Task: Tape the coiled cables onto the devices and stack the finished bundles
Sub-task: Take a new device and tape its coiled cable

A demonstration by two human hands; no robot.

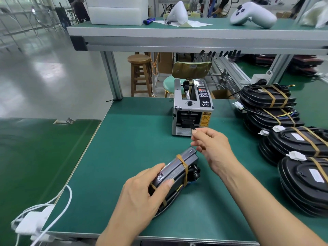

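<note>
The left hand grips the device near the front edge of the worktop, fingers curled over its upper face and thumb on the near side. The device stands tilted on edge, so its underside is hidden; 2 tan tape bands cross it, and a dark coiled cable shows only partly at its right side. The right hand is raised at the outlet of the tape dispenser, thumb and forefinger pinched together; the tape strip between them is too small to make out clearly. The dispenser stands toward the rear centre of the worktop. Along the right edge, finished bundles lie in 4 stacks, the nearest cut off by the frame. A white charger overhangs the front left corner.
</note>
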